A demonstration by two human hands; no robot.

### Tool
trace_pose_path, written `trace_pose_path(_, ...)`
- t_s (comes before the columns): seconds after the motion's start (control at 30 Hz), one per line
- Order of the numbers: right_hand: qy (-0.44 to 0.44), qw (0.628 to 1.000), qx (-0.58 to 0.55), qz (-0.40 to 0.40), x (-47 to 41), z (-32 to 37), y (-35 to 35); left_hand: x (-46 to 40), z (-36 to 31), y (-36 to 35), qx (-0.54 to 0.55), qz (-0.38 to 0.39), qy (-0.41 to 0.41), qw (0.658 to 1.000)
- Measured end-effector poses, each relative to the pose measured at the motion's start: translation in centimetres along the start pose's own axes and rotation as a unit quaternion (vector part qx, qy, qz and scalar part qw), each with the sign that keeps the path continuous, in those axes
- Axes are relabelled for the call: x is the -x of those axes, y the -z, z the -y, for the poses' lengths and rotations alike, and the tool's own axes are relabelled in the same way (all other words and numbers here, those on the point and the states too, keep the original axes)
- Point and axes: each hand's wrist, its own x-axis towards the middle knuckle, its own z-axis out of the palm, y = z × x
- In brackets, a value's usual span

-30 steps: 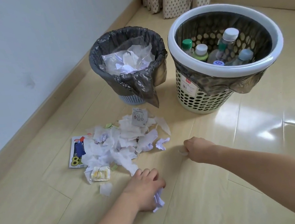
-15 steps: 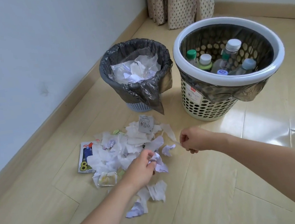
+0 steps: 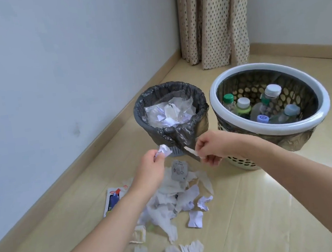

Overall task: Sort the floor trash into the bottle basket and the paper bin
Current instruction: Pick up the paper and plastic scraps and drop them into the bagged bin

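The floor [image 3: 254, 209] was pale wood-look planking with a glossy sheen, meeting a beige skirting board along the wall. The paper bin [image 3: 174, 129], lined with a dark bag, stood directly on it. Just right of the paper bin stood the bottle basket [image 3: 270, 100], perforated and white-rimmed. In front of the paper bin lay a heap of torn white paper scraps [image 3: 170, 200], with loose pieces scattered nearer the camera. Left of that heap, also in front of the paper bin, a printed leaflet [image 3: 112, 201] lay flat.
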Motion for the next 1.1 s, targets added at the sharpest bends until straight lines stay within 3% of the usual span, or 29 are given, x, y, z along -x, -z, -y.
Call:
trace_pose_path(0.1,0.037,0.985,-0.106,-0.131,-1.9,3.5,2.0,-4.2,-4.0,2.0,0.074,-0.032,0.019,0.997)
trace_pose_path(0.23,0.034,0.958,-0.183,-0.22,-5.2,6.6,3.2,-8.3,-7.4,3.6,0.147,0.016,0.06,0.987)
trace_pose_path(0.33,0.016,0.969,-0.154,-0.195,-6.1,6.9,2.9,-8.9,-7.4,4.1,0.124,0.004,0.066,0.99)
trace_pose_path(0.43,0.039,0.979,-0.054,-0.194,-6.2,5.7,2.3,-8.1,-5.6,4.2,0.062,-0.012,0.046,0.997)
trace_pose_path(0.6,0.183,0.927,0.026,-0.325,-4.1,2.0,-0.4,-5.3,-0.1,2.9,0.02,-0.007,0.057,0.998)
trace_pose_path(0.7,0.236,0.934,0.142,-0.228,-2.4,-2.6,-5.4,-1.3,3.6,0.9,-0.06,0.076,0.029,0.995)
trace_pose_path(0.77,0.199,0.945,0.226,-0.125,-2.0,-6.5,-9.1,1.4,6.0,-0.7,-0.121,0.166,0.004,0.979)
trace_pose_path(0.87,0.112,0.951,0.286,-0.046,-1.1,-11.2,-13.3,4.6,8.8,-3.4,-0.25,0.269,-0.04,0.929)
trace_pose_path(1.0,0.105,0.929,0.353,-0.017,-0.5,-13.4,-15.8,7.8,11.1,-6.9,-0.464,0.26,-0.119,0.839)
trace_pose_path(1.1,0.118,0.912,0.392,-0.027,-0.9,-13.2,-16.6,9.5,12.5,-8.8,-0.487,0.26,-0.132,0.824)
